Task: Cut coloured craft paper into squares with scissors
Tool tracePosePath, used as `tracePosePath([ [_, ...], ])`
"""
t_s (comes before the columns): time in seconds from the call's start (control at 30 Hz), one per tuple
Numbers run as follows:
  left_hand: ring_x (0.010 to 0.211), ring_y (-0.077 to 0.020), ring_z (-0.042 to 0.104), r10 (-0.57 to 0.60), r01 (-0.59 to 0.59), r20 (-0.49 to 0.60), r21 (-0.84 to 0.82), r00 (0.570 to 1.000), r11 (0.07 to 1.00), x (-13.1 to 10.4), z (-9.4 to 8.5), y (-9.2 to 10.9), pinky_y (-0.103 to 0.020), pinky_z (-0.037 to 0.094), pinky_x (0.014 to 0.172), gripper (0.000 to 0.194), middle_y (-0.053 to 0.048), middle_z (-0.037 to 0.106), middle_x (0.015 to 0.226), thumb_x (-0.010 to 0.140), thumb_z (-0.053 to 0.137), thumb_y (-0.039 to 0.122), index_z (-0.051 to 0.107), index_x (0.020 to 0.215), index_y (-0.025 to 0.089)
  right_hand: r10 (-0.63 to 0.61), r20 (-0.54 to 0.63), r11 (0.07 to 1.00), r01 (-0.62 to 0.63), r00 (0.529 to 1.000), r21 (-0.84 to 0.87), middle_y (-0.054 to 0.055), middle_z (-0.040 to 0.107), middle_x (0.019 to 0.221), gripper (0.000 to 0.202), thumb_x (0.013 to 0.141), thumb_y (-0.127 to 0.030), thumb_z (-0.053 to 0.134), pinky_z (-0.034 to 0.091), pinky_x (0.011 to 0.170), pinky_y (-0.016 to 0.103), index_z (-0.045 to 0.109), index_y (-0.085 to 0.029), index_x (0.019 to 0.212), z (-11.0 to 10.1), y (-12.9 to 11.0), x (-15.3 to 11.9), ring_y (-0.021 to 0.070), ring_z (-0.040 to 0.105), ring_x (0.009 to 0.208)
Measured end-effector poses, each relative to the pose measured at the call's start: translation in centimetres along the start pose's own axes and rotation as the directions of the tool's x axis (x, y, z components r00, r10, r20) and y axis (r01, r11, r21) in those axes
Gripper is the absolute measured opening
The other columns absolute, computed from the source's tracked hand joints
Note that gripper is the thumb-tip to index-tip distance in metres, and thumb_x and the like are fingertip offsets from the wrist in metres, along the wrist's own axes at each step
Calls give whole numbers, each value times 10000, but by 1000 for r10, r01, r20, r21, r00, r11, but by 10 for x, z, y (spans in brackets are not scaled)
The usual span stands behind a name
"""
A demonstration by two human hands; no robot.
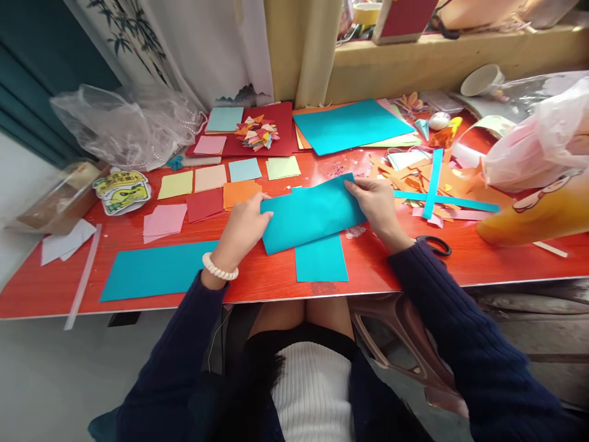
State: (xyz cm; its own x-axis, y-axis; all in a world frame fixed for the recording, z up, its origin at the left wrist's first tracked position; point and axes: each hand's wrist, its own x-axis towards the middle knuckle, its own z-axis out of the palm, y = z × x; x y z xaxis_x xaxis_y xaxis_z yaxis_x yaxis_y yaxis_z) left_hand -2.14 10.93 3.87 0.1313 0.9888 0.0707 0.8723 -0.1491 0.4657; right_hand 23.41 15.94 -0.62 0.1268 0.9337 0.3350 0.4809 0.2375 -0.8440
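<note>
Between my two hands a blue sheet of paper (313, 212) is held up, slightly tilted, over the table. My left hand (243, 224) pinches its left end, and a white coil band circles that wrist. At the upper right corner my right hand (375, 205) grips the same sheet with thumb and fingers. Partly covered by it, a second blue paper piece (322, 261) lies on the table. Another long blue strip (151, 270) rests flat to the left, near the front edge and partly behind my left forearm.
Small coloured paper squares (209, 209) lie in stacks at left centre. Large coloured sheets (354, 126) are at the back. Orange scraps and blue strips (432, 184), black-handled scissors (435, 245) and a yellow bottle-like object (534, 212) sit right. A clear plastic bag (129, 126) stands back left.
</note>
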Motion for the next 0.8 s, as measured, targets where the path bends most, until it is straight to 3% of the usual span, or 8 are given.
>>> tracePosePath([
  [0.07,1327,-327,390,198,-206,64,161,978,965,-3,-5,2,-490,361,1064,556,-202,459,1391,824,529,130,398,1360,65,-10,25,1000,10,1000,3,-41,256,510,384,790,-384,594,202,487,256,434,-173,512,1,4,1,83,246,517],
  [0.13,1418,-285,241,410,-432,136,249,902,867,0,-5,6,-480,252,1144,536,-173,293,1515,863,458,109,364,1390,88,-18,44,1000,18,999,10,-38,277,518,384,784,-417,593,216,493,253,455,-171,523,2,8,1,86,260,526],
  [0.27,1405,-189,294,653,-742,371,190,660,643,19,11,18,-401,281,1149,431,-87,374,1492,928,327,84,480,1323,160,-24,73,999,22,997,32,-28,354,552,356,765,-463,574,272,519,251,524,-164,578,2,7,1,95,307,546],
  [0.33,1385,-181,335,694,-799,415,167,588,578,27,24,21,-367,343,1118,414,-88,412,1467,943,323,86,498,1313,152,-26,87,999,24,996,33,-23,363,561,367,764,-477,550,281,525,253,513,-163,577,2,4,0,98,318,551],
  [0.47,1311,-189,451,758,-838,359,197,545,509,26,43,16,-333,437,1045,379,-94,485,1411,956,363,115,512,1302,152,-23,86,1000,24,996,-12,-23,310,541,378,756,-440,544,249,527,260,432,-169,518,4,1,0,97,299,546],
  [0.57,1289,-197,478,801,-867,331,173,498,468,18,46,9,-333,482,1002,382,-90,517,1383,953,382,121,505,1312,162,-14,75,998,18,997,-53,-25,286,529,357,757,-383,544,230,535,266,405,-172,504,5,2,1,96,290,540],
  [0.63,1276,-209,493,815,-871,308,165,491,463,10,43,6,-355,505,971,378,-90,535,1365,952,389,124,511,1306,174,-7,66,997,12,998,-75,-26,274,528,351,759,-361,540,220,537,269,388,-175,503,6,5,2,96,281,537],
  [0.8,1224,-216,537,772,-806,234,202,592,557,-19,34,4,-374,536,907,344,-111,572,1320,959,371,142,561,1243,179,-7,62,994,13,998,-105,-26,284,533,355,765,-372,533,229,546,269,381,-180,507,8,12,4,99,289,536],
])
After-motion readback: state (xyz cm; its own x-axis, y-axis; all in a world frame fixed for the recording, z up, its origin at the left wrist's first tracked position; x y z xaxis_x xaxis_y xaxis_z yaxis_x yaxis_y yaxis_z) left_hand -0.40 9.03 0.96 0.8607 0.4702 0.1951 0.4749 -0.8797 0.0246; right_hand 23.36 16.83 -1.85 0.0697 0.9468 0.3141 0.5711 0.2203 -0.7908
